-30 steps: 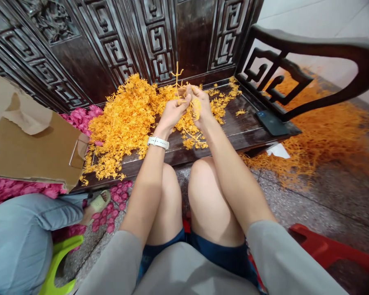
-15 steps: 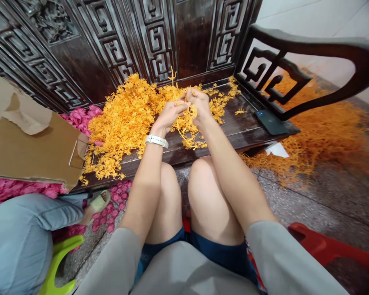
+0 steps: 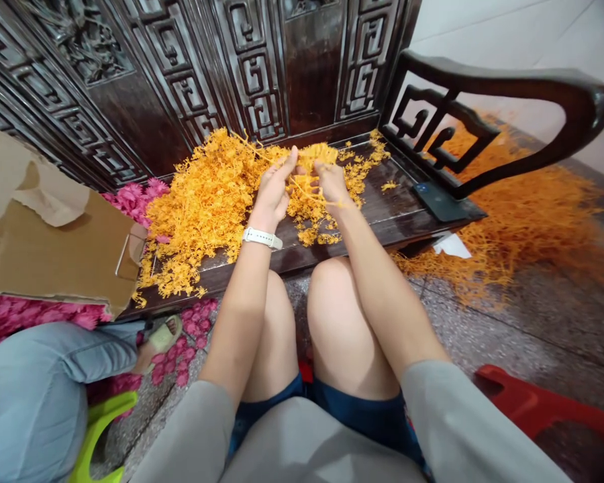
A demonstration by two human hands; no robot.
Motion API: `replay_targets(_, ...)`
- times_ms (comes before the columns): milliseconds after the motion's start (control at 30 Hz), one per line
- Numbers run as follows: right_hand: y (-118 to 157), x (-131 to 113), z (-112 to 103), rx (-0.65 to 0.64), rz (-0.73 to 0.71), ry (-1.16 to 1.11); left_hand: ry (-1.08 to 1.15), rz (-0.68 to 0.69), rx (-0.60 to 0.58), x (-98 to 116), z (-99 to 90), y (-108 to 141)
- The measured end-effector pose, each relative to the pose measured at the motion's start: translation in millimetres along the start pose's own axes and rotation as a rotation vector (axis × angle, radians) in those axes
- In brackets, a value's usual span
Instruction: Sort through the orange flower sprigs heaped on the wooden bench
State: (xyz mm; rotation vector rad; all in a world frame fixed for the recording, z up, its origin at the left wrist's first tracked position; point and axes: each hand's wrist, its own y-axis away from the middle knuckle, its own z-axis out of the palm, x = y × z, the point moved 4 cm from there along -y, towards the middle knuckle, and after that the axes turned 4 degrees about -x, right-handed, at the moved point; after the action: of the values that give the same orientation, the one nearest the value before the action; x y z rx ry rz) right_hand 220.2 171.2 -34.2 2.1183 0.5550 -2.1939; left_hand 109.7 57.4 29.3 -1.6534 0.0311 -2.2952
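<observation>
Since half a second ago, the two hands are parting slightly, the left thumb is rising clear of the right fingers, and a bright yellow sprig is now showing just above the right hand. That hand is gripping the sprig between thumb and fingers, over the dark wooden bench. A thin yellow stem is crossing in front of the right hand near the wrist. The left hand is facing it across a narrow gap, thumb up; its fingers are partly hidden, so whether it is holding anything one cannot tell. A white watch strap is circling the left wrist.

Just left of the left hand, a large yellow heap is covering much of the bench, while looser yellow bits are lying behind and beneath both hands. A phone is lying near the armrest, and orange strands are spreading over the floor beyond it. On the far left, a cardboard box is standing beside pink flowers. Another person's leg in pale jeans is bending below, next to a green stool.
</observation>
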Motion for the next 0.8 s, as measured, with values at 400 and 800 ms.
replay_targets(400,3.5,-12.7,5.4,-0.045,0.043,-0.089,0.048,-0.174,0.209,-10.7,-21.0,-5.3)
replay_targets(800,35.0,-59.7,30.8,-0.355,-0.117,-0.070,-0.046,-0.195,0.260,-9.4,-25.9,-3.2)
